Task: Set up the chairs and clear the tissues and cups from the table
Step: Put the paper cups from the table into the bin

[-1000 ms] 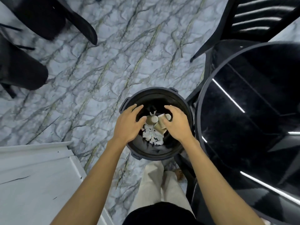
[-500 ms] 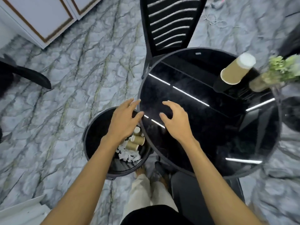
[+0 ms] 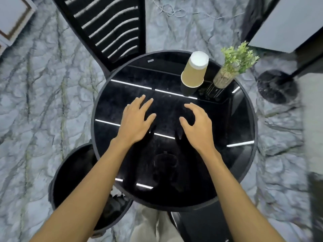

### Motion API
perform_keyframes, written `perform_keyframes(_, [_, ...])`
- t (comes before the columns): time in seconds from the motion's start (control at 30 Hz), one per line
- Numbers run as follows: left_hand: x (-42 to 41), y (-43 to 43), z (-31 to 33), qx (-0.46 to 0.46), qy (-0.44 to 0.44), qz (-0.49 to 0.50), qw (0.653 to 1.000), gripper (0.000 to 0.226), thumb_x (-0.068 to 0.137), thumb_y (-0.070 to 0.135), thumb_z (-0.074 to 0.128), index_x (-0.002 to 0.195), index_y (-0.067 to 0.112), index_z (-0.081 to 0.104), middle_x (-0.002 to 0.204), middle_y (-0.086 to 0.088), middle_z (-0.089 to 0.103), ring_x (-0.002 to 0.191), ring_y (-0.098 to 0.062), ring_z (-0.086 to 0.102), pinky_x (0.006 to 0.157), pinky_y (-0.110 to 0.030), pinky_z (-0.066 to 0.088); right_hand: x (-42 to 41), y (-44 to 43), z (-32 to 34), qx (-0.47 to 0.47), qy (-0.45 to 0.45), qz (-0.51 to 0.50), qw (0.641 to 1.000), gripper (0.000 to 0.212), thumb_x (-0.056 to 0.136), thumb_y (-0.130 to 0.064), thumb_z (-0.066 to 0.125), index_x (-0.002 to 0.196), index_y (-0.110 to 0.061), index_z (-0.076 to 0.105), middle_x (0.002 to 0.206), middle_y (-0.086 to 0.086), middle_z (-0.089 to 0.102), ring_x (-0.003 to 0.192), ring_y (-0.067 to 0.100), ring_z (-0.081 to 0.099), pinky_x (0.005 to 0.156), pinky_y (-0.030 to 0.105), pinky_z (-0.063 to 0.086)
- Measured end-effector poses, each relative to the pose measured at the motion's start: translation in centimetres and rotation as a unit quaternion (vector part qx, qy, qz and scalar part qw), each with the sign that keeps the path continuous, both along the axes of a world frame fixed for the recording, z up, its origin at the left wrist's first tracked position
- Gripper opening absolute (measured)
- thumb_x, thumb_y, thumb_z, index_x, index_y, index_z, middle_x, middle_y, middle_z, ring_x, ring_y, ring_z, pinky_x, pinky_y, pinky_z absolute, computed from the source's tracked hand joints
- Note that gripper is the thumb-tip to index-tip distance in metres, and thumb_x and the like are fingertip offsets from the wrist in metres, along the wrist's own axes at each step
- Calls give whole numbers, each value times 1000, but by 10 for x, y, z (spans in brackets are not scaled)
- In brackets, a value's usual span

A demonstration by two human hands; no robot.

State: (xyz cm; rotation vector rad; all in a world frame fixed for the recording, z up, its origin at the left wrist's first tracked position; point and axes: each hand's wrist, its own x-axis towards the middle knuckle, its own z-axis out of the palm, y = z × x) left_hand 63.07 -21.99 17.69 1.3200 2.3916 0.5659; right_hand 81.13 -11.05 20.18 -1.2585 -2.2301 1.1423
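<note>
A round glossy black table [image 3: 244,172] fills the middle of the head view. A tan paper cup [image 3: 194,71] stands upside down on its far side, white base up. My left hand [image 3: 135,122] and my right hand [image 3: 197,127] hover over the table's middle, both with fingers spread and nothing in them, well short of the cup. A black slatted chair [image 3: 108,30] stands against the far left of the table. A black bin [image 3: 70,180] sits on the floor at the table's near left; a scrap of white tissue [image 3: 116,193] shows inside it beside my left forearm.
A small glass vase with a green plant [image 3: 230,70] stands right beside the cup. A round black stand base [image 3: 276,86] lies on the marble floor at far right. Another black seat [image 3: 201,226] is under the table's near edge, by my legs.
My hands have left the bin, where cups and tissues now lie, and swung right over the table. The view has turned from the bin to the table top.
</note>
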Motion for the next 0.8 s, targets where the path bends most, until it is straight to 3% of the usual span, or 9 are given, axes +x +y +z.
perform_keyframes(0.13, [-15,38,-20,5,13,-4,1000,55,101,41,45,152,25,33,163,-3,20,152,-22,10,122,-45,6,-14,41,-6,31,42,-48,997,51,89,-25,65,137,-23,49,145,-6,47,136,9,38,113,25,29])
perform_keyframes(0.23, [-23,52,-40,-6,29,-6,1000,55,101,42,41,153,27,30,164,-2,16,153,-20,5,123,-46,1,-26,68,-12,57,64,-66,994,56,88,-25,66,140,-23,46,150,-4,41,138,4,32,108,7,18])
perform_keyframes(0.33, [-23,55,-57,-15,68,-12,997,55,102,45,36,154,29,26,165,-2,13,153,-20,2,123,-48,0,-37,89,-19,92,66,-74,991,60,88,-26,67,142,-19,44,154,6,34,143,15,28,104,-1,9])
perform_keyframes(0.47, [-22,57,-64,-11,85,-3,996,56,101,45,35,153,30,27,165,0,14,153,-19,3,123,-48,2,-54,113,-25,143,73,-72,984,62,85,-26,69,142,-19,45,156,11,29,143,20,29,110,10,18])
perform_keyframes(0.67, [-23,59,-65,-2,85,0,996,56,99,45,39,152,30,31,165,1,17,153,-18,5,123,-47,3,-78,135,-34,137,79,-68,985,60,82,-22,73,137,-17,50,153,14,32,142,24,33,106,0,17])
perform_keyframes(0.8, [-24,59,-66,0,87,2,996,55,99,43,42,152,30,32,164,1,18,153,-18,6,123,-46,3,-80,138,-37,146,94,-80,981,53,81,-13,73,131,-15,56,146,14,42,136,24,41,109,17,31])
